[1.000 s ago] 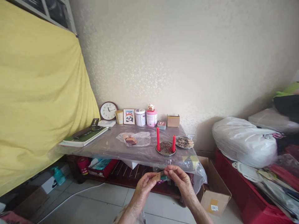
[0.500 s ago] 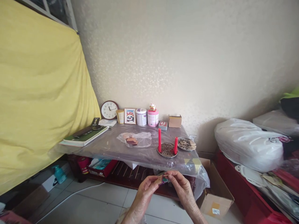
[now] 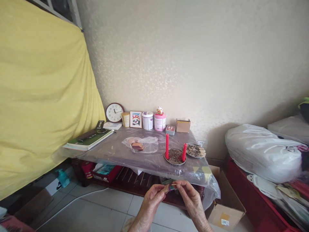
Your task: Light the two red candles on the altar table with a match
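Low in the view, my left hand pinches a small brown matchbox between thumb and fingers. My right hand is closed in a pinch right against the box's end, holding a thin stick that looks like a match; it is too small to be sure. Both hands hover in front of a low table covered with clear plastic. On the table, two red candles stand in a round metal dish. A second dish of used matchsticks lies just right of it.
A clear bag with brown boxes, a clock, tins, a framed picture and a small carton line the table's back. Books lie at its left. A yellow sheet hangs left. White bags on red boxes fill the right; a cardboard box sits below.
The view has shifted so the table sits slightly more right and up. My hands have dropped lower in the frame and stay together on the matchbox.
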`<control>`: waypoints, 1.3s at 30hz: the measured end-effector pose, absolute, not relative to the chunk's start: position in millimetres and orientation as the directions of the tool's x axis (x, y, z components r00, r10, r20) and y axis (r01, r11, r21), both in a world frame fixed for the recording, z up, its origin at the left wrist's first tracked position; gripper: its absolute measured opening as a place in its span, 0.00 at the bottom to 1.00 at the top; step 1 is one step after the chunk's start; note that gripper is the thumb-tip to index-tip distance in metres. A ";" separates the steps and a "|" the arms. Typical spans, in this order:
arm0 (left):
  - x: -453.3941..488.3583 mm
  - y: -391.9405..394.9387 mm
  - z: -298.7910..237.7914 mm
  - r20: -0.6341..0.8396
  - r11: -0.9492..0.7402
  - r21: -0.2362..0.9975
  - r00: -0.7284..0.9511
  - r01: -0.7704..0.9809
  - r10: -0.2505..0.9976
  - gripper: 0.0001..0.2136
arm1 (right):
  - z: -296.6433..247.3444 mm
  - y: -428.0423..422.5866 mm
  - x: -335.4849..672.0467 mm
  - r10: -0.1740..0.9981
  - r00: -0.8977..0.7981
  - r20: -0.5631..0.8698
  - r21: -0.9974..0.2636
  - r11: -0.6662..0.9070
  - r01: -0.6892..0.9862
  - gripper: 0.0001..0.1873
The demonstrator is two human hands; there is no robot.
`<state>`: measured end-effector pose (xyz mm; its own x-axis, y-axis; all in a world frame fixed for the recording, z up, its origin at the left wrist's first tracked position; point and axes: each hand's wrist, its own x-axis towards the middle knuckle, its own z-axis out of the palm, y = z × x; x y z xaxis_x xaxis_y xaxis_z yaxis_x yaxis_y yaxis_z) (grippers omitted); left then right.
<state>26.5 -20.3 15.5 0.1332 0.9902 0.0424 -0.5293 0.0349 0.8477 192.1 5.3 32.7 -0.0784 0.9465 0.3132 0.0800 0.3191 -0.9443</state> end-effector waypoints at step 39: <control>21.9 -23.0 57.6 0.042 0.066 0.775 0.155 -0.629 0.987 0.10 | 72.2 -9.1 177.3 0.779 -0.163 0.606 -0.689 0.616 0.382 0.08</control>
<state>21.9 -23.0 57.6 0.1550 0.9870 0.0416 -0.6287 0.0661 0.7748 177.3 -9.1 72.2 -0.1631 0.7789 0.6055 0.3817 0.6158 -0.6893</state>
